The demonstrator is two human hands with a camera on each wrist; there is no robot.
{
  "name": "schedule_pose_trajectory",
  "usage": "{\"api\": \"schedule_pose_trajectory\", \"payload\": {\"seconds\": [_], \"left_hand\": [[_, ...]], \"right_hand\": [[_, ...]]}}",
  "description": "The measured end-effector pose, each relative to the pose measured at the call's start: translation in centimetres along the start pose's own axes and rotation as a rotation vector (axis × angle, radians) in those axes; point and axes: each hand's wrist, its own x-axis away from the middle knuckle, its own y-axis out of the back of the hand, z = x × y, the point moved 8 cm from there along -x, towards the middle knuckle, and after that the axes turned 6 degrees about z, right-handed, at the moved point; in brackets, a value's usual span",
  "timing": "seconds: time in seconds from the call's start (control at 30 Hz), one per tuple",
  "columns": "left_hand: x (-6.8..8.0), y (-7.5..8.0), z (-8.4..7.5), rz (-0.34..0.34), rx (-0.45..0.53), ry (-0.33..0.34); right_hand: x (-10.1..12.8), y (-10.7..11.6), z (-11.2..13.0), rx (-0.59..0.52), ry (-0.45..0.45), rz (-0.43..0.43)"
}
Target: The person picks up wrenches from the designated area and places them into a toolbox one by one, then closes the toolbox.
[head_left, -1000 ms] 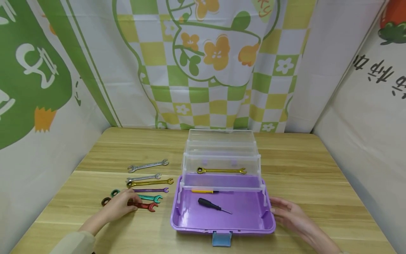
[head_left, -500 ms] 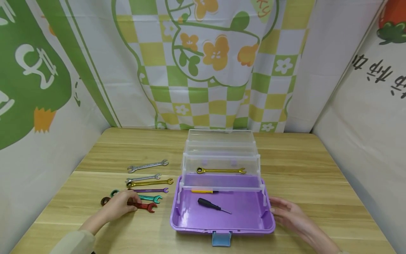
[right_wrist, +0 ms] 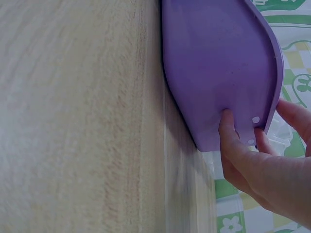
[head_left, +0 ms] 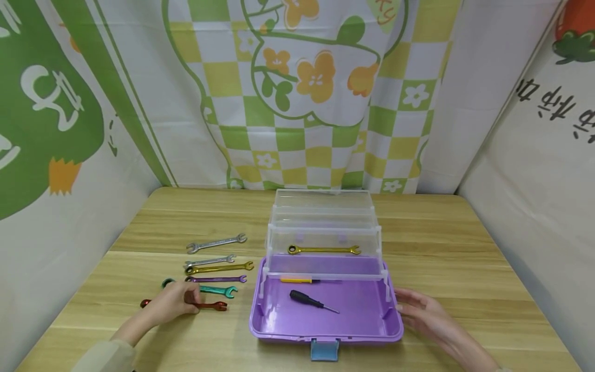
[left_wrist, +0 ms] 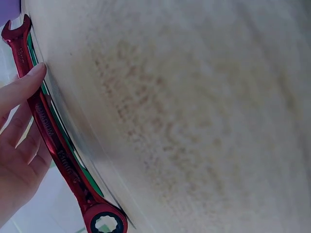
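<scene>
My left hand (head_left: 188,304) pinches the middle of a red wrench (head_left: 211,306) at the front of a row of wrenches on the wooden table (head_left: 465,248). In the left wrist view my thumb and fingers (left_wrist: 24,87) hold the red wrench (left_wrist: 53,145), ring end down. A teal wrench (head_left: 217,290) lies just behind it. My right hand (head_left: 403,305) rests against the right side of the open purple toolbox (head_left: 325,333). Its thumb (right_wrist: 228,131) presses the purple wall (right_wrist: 218,58).
Behind the teal wrench lie a purple one (head_left: 220,279), a gold one (head_left: 219,268) and two silver ones (head_left: 216,242). The toolbox holds a black screwdriver (head_left: 309,299) and a yellow one (head_left: 297,280). Its raised clear tray (head_left: 279,240) carries a gold wrench (head_left: 324,250). Fabric walls surround the table.
My left hand has drawn the red wrench left and toward me, away from the teal one, and turned it nearly level. The right hand and toolbox have stayed put.
</scene>
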Motion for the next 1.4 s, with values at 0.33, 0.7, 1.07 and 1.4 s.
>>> {"api": "schedule_pose_trajectory", "payload": {"seconds": [0.33,0.7,1.07,1.4], "left_hand": [[0.0,0.0,0.0,-0.004,0.04,0.001],[-0.1,0.7,-0.1,-0.038,0.151,-0.041],[-0.6,1.6,-2.5,-0.044,0.185,-0.021],[-1.2,2.5,-4.2,-0.072,0.184,-0.068]], "right_hand": [[-0.1,0.1,0.0,0.023,-0.008,-0.017],[0.0,0.2,0.0,0.025,-0.004,-0.034],[0.0,0.2,0.0,0.028,-0.007,-0.029],[0.0,0.1,0.0,0.024,-0.006,-0.021]]}}
